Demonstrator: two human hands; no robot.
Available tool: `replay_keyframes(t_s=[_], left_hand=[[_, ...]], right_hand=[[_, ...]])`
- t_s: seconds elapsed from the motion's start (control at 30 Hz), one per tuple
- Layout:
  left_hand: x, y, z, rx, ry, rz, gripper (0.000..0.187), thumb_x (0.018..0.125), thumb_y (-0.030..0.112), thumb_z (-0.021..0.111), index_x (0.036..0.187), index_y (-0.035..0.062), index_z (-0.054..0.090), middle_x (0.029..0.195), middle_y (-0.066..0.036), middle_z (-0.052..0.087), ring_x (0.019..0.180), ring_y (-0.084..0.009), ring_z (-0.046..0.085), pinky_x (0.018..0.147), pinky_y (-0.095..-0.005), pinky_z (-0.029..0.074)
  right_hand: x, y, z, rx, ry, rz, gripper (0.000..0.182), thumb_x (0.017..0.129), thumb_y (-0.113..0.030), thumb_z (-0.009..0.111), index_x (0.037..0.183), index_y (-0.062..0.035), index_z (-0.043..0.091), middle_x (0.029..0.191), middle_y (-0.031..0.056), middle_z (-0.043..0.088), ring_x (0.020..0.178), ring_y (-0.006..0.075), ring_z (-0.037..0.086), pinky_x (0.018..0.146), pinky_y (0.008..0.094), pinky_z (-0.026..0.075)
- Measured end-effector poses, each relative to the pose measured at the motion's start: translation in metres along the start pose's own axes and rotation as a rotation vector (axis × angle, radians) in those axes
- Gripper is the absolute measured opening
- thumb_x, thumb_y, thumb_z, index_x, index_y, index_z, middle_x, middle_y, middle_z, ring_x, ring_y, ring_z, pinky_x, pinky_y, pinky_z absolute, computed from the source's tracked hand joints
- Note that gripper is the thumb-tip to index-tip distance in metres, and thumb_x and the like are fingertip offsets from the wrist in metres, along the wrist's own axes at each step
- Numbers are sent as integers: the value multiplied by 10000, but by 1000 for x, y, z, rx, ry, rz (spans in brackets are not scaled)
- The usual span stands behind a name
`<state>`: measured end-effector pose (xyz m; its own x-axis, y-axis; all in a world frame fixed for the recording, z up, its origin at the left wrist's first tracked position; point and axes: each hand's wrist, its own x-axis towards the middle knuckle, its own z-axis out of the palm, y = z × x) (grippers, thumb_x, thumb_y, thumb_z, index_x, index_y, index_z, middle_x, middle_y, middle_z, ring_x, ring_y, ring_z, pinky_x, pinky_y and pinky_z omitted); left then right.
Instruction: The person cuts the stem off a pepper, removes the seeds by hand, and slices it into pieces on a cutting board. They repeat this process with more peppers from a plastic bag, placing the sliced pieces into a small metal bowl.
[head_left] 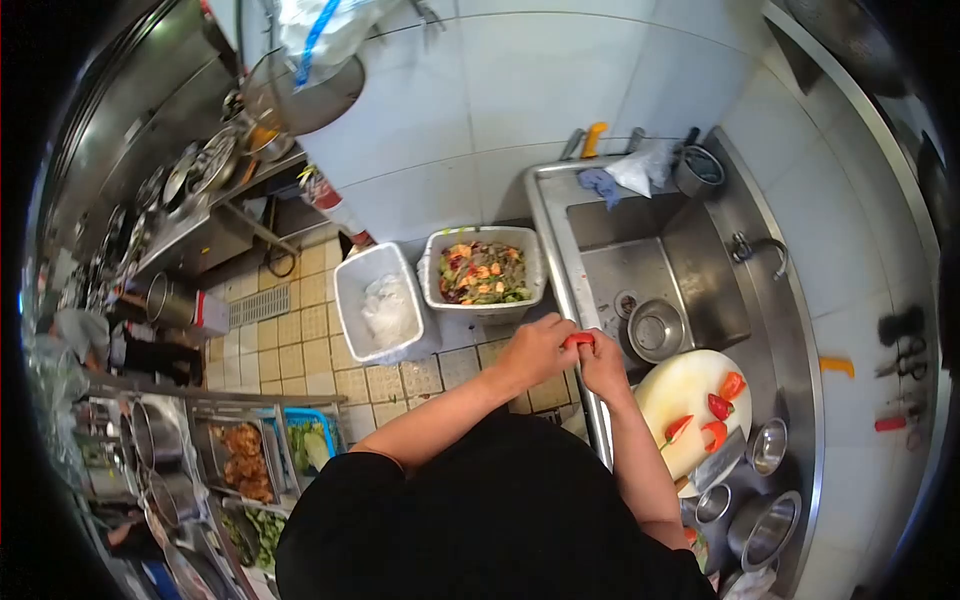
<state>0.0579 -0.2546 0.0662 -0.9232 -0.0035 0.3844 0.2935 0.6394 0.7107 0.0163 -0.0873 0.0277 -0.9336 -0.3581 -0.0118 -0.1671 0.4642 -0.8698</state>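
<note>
My left hand [538,352] and my right hand [604,366] meet near the sink's front edge, fingers closed on a piece of red pepper [578,340] between them. Its ends are hidden by my fingers. To the right, a round white cutting board [660,396] lies on the steel counter. Several red pepper pieces rest on it, among them a piece with a stem [719,406] and a curved slice [714,436]. A cleaver [718,463] lies across the board's near right edge, its blade flat.
A scrap bin [428,272] of food waste and a white bin [349,300] stand on the floor left of the sink. In the sink basin [625,262] sits a metal bowl [656,331]. Steel bowls [768,447] line the counter. A person [85,335] is at far left.
</note>
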Motion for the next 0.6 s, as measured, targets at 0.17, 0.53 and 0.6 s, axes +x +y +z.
replay_keyframes(t_s=[0.17, 0.53, 0.6], left_hand=[[-2, -29, -63, -44, 71, -326, 181, 828, 86, 713, 990, 6, 713, 820, -112, 714, 696, -162, 691, 613, -301, 545], [27, -111, -172, -577, 416, -586, 163, 869, 62, 684, 970, -66, 699, 793, -95, 709, 647, -122, 672, 587, -264, 567], [34, -129, -181, -548, 386, -569, 154, 867, 70, 684, 948, -57, 711, 761, -88, 711, 645, -115, 672, 574, -267, 557]], right_hand=[[18, -31, 22, 91, -215, 63, 242, 975, -126, 494, 1038, -18, 700, 759, 74, 632, 693, 129, 559, 645, 302, 455], [150, -123, 63, -73, 46, -239, 294, 941, -191, 595, 1205, -64, 626, 1121, 174, 660, 826, 247, 690, 736, 320, 529], [156, -159, 76, -54, -45, -291, 461, 895, -185, 663, 1332, -72, 568, 1370, 173, 561, 926, 311, 690, 813, 378, 547]])
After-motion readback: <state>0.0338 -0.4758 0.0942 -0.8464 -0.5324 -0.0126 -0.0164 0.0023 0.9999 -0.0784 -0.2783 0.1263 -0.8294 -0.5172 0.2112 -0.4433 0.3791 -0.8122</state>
